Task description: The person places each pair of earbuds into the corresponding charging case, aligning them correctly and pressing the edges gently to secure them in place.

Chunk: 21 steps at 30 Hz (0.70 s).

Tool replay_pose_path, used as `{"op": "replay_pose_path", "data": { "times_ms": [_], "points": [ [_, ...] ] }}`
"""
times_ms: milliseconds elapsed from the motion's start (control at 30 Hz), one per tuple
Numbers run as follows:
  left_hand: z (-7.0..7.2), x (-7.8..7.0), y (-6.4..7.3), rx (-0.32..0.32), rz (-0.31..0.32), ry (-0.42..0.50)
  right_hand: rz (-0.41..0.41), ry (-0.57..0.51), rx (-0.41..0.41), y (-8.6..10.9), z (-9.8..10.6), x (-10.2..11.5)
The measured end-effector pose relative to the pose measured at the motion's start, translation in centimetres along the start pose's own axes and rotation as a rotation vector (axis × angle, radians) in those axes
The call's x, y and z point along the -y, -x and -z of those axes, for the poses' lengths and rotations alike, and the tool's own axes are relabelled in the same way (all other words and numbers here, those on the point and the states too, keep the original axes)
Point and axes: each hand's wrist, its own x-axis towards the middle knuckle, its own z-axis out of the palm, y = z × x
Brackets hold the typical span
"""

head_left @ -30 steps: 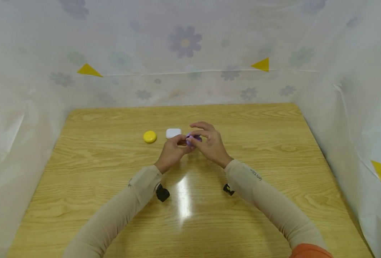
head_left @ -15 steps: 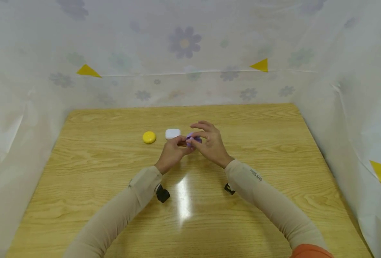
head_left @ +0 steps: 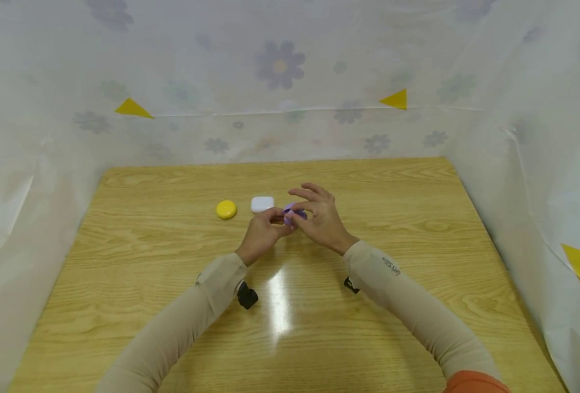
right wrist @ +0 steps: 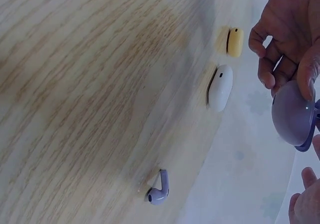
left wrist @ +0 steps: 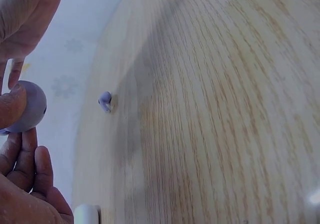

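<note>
A rounded purple earbud case point(right wrist: 292, 114) is held above the table, its lid tipped open. My left hand point(head_left: 262, 236) grips it, thumb across the outside and fingers beneath. From the other side, the thumb and index finger of my right hand point(head_left: 323, 222) pinch a small purple earbud point(right wrist: 317, 106) at the case's mouth, mostly hidden by the fingers. The other right fingers are raised and spread. Below the hands, another purple earbud point(left wrist: 105, 100) with a short stem lies on the wood in both wrist views.
A white rounded case point(head_left: 262, 204) lies just beyond my left fingers, with a round yellow case point(head_left: 226, 209) to its left. Both rest on the wood-grain table point(head_left: 172, 284). Pale flowered sheeting point(head_left: 250, 131) stands along the table's back and sides.
Both hands stay nearly in place round the purple case. The right hand's raised fingers shift slightly, and the head view drifts a little.
</note>
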Motion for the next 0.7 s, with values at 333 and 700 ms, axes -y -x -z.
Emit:
{"op": "replay_pose_path", "data": {
  "times_ms": [333,700],
  "points": [
    [-0.01,-0.1,0.0,-0.007,0.008,-0.002,0.016,0.023,0.038,-0.06,-0.02,-0.05],
    [-0.03,-0.03,-0.01,-0.001,0.023,0.008,0.023,0.073,0.047,0.19,-0.21,-0.04]
  ]
}}
